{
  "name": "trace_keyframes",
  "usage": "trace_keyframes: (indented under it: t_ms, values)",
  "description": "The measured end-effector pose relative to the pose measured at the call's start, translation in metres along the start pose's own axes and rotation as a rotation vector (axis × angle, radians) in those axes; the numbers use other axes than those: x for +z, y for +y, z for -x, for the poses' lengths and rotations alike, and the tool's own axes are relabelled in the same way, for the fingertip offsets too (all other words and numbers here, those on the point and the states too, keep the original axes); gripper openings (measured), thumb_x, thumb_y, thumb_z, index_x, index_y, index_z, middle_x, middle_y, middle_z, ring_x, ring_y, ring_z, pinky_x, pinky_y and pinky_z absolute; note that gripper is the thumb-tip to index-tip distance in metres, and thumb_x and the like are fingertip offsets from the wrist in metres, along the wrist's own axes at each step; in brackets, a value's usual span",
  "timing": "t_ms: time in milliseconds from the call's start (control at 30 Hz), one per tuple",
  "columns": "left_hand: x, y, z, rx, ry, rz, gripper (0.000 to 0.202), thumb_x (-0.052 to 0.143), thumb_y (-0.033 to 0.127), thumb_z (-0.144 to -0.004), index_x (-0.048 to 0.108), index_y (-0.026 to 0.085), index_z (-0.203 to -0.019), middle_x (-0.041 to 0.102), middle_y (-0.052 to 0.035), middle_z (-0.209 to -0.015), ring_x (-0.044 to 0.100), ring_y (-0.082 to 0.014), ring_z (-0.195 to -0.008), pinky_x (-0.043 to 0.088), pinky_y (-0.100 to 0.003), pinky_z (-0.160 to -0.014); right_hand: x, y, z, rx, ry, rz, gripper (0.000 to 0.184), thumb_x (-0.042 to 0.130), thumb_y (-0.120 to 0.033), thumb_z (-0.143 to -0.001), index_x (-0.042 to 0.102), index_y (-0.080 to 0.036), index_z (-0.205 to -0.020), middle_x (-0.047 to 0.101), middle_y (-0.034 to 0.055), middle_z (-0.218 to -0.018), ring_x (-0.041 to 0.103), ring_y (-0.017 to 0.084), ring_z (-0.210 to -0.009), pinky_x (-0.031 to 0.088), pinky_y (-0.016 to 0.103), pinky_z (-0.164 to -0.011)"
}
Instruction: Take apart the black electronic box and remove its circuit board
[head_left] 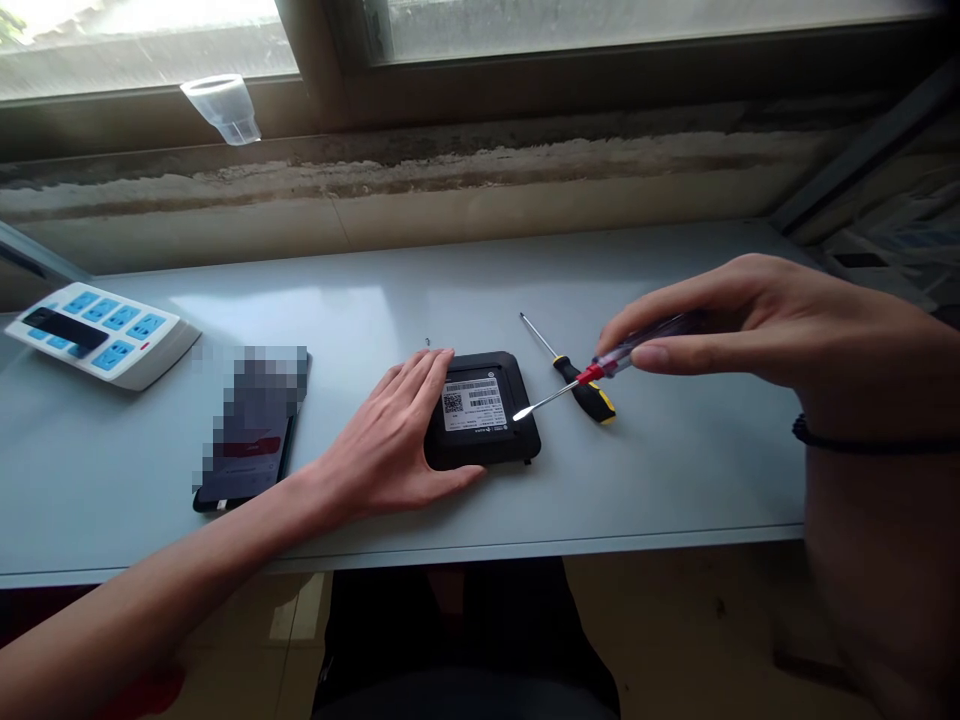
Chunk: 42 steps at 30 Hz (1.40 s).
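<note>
My left grip (390,440) is clamping a black box (484,412) against the counter (150,470), with my fingers reaching over its upper left edge and my thumb lying along its lower edge. The box is sitting flat near the middle of the counter, its white label (471,404) facing up and partly showing a QR code. My right grip (660,345) is closed, with thumb and fingers pinching the handle of a clear screwdriver (626,355), which has a red collar. I am angling its thin metal shaft down across the box, and the tip is hovering at or touching the right edge of the label; I cannot tell which. Just right of the box, a yellow screwdriver (585,390) with a black grip band is lying on the counter, its shaft pointing away from me. A tiny metal speck (427,341) is lying just beyond my left fingertips, too small for me to name. To my left, a phone (251,430) is lying face up, its screen blurred out, and a power strip (97,335) with blue sockets is sitting beyond it. A clear plastic cup (225,108) is standing on the window ledge (135,130) ahead. A dark cord bracelet (862,438) is circling my right wrist.
</note>
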<state>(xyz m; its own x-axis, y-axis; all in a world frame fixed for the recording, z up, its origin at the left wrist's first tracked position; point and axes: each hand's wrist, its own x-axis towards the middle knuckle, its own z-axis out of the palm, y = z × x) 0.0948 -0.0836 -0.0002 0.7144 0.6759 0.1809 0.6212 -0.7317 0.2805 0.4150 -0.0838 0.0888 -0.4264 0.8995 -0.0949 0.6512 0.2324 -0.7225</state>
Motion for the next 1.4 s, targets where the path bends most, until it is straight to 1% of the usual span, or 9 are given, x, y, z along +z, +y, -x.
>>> trace_keyframes:
  t_ms: [100,233,367,500,633,900,1067,1300,1400]
  values:
    - [0.0,0.0,0.0,0.006,0.008,-0.012,0.106,0.071,0.058,-0.083,0.028,-0.005,-0.156,0.045,-0.0346,-0.156,0.041,-0.0456,-0.15,0.04,-0.059,-0.123,-0.006,0.003,0.001,0.029,-0.068,0.036,0.04,0.068,-0.06,-0.086,0.083,-0.027,-0.103,0.078,0.0064,-0.101,0.071,0.022,-0.091,0.053,0.036,-0.073]
    - [-0.001,-0.001,0.0,0.008,0.004,-0.017,0.105,0.069,0.059,-0.084,0.028,-0.005,-0.156,0.044,-0.0343,-0.157,0.041,-0.0448,-0.15,0.039,-0.057,-0.124,-0.006,0.003,0.0,0.063,-0.088,0.102,0.047,0.069,-0.069,-0.081,0.084,-0.026,-0.093,0.077,0.0067,-0.093,0.069,0.021,-0.081,0.05,0.036,-0.066]
    - [-0.001,-0.002,0.001,-0.014,-0.014,-0.019,0.106,0.068,0.061,-0.084,0.027,-0.004,-0.157,0.043,-0.0339,-0.158,0.039,-0.0447,-0.152,0.038,-0.058,-0.125,-0.001,0.002,-0.002,0.058,-0.141,0.125,0.048,0.069,-0.07,-0.08,0.085,-0.026,-0.09,0.075,0.0055,-0.087,0.065,0.017,-0.075,0.047,0.033,-0.062]
    - [-0.001,-0.001,0.001,-0.024,-0.028,-0.015,0.107,0.067,0.062,-0.085,0.026,-0.005,-0.158,0.041,-0.0352,-0.159,0.038,-0.0466,-0.152,0.038,-0.06,-0.124,0.004,-0.002,-0.003,0.05,-0.12,0.117,0.049,0.069,-0.07,-0.08,0.085,-0.026,-0.092,0.07,0.0048,-0.078,0.059,0.014,-0.068,0.042,0.031,-0.059]
    - [-0.003,0.001,0.001,-0.025,-0.036,-0.012,0.107,0.066,0.062,-0.085,0.027,-0.006,-0.157,0.04,-0.0358,-0.159,0.038,-0.0473,-0.152,0.039,-0.061,-0.123,0.009,-0.004,-0.002,0.05,-0.08,0.104,0.044,0.07,-0.066,-0.081,0.086,-0.027,-0.093,0.069,0.0036,-0.074,0.055,0.012,-0.062,0.037,0.029,-0.055]
    - [-0.003,0.0,0.0,-0.032,-0.033,-0.024,0.106,0.065,0.063,-0.085,0.026,-0.003,-0.158,0.042,-0.0334,-0.159,0.039,-0.0449,-0.152,0.039,-0.06,-0.123,0.011,-0.011,0.003,-0.016,-0.047,0.122,0.039,0.07,-0.064,-0.082,0.086,-0.031,-0.091,0.072,0.0025,-0.075,0.062,0.012,-0.062,0.044,0.026,-0.053]
    - [-0.001,-0.001,0.001,-0.037,-0.033,-0.025,0.106,0.065,0.063,-0.085,0.025,-0.003,-0.158,0.042,-0.0339,-0.158,0.039,-0.0456,-0.152,0.039,-0.06,-0.123,0.012,-0.014,0.005,-0.03,-0.033,0.148,0.038,0.068,-0.064,-0.083,0.086,-0.03,-0.089,0.074,0.0025,-0.077,0.062,0.012,-0.063,0.044,0.027,-0.055]
    - [-0.002,0.0,0.001,-0.034,-0.024,-0.018,0.103,0.065,0.063,-0.085,0.024,0.003,-0.159,0.042,-0.0311,-0.16,0.039,-0.0432,-0.153,0.039,-0.058,-0.124,0.011,-0.015,0.006,-0.032,-0.045,0.195,0.039,0.066,-0.063,-0.085,0.085,-0.03,-0.091,0.074,0.0029,-0.078,0.062,0.014,-0.064,0.044,0.031,-0.059]
    - [-0.002,0.0,0.001,-0.046,-0.03,-0.012,0.105,0.067,0.062,-0.084,0.024,0.003,-0.159,0.042,-0.0313,-0.159,0.039,-0.0437,-0.152,0.038,-0.058,-0.124,0.012,-0.018,0.01,-0.084,-0.028,0.271,0.039,0.062,-0.062,-0.088,0.085,-0.03,-0.09,0.072,0.0026,-0.076,0.059,0.014,-0.062,0.042,0.032,-0.062]
